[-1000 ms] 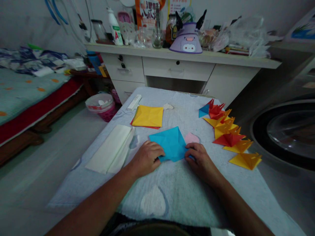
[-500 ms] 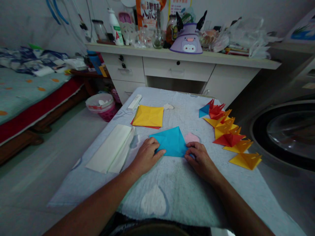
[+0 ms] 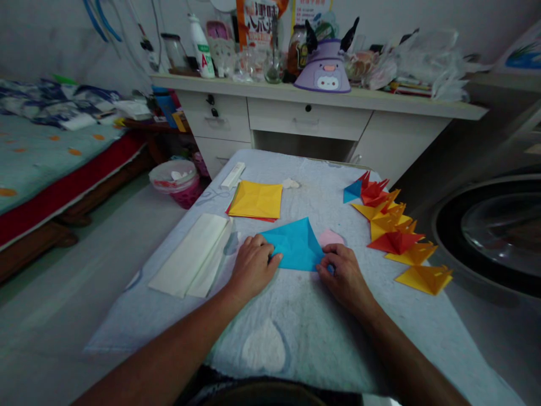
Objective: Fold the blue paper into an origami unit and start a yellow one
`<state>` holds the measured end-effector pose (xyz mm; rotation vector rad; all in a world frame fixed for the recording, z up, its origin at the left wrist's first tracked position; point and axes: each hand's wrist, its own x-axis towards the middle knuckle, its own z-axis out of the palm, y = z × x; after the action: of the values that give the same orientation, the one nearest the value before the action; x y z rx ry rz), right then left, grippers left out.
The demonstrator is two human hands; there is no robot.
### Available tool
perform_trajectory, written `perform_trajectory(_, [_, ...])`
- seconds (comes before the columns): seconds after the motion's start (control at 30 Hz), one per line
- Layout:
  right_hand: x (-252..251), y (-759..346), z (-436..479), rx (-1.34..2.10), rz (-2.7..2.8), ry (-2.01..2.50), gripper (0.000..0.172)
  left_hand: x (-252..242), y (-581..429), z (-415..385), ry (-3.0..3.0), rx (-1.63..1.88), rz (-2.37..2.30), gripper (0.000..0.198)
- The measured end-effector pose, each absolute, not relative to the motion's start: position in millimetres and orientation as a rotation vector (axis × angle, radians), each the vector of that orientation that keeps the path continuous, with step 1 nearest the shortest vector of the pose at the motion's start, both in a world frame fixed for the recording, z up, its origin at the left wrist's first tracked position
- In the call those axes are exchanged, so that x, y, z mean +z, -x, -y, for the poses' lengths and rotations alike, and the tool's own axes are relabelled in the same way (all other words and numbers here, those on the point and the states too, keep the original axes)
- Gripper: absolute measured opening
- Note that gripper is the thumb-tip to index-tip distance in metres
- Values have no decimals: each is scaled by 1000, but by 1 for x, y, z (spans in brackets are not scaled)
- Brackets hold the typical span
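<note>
A blue sheet of origami paper (image 3: 298, 245), partly folded and with a peak at its far edge, lies on the cloth-covered table (image 3: 270, 304). On its left corner rests my left hand (image 3: 256, 260), thumb apart from the fingers and pressing the paper down. My right hand (image 3: 338, 269) pinches the near right corner between thumb and fingertips. Beyond the blue sheet sits a stack of yellow and red paper squares (image 3: 257, 200). Along the table's right side stand several folded paper pieces in yellow, red and blue, among them a red one (image 3: 396, 241).
A folded pale paper packet (image 3: 192, 254) lies to the left, with a small white box (image 3: 233, 175) farther back. Behind the table is a white cabinet (image 3: 306, 115) with bottles and a purple visor on top. A washing machine (image 3: 473, 158) stands right, a pink bin (image 3: 175, 180) left.
The view has shifted slightly. My right fingers have closed more tightly at the blue paper's corner, and my left hand stays on the other side.
</note>
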<state>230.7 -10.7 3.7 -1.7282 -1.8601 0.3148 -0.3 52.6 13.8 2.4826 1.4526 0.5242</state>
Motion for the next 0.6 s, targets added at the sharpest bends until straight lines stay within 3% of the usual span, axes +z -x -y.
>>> perform_trajectory(0.6, [1,-231,11,272,1864,1748,11,18,-4,-50,-2496,482,-1558,23])
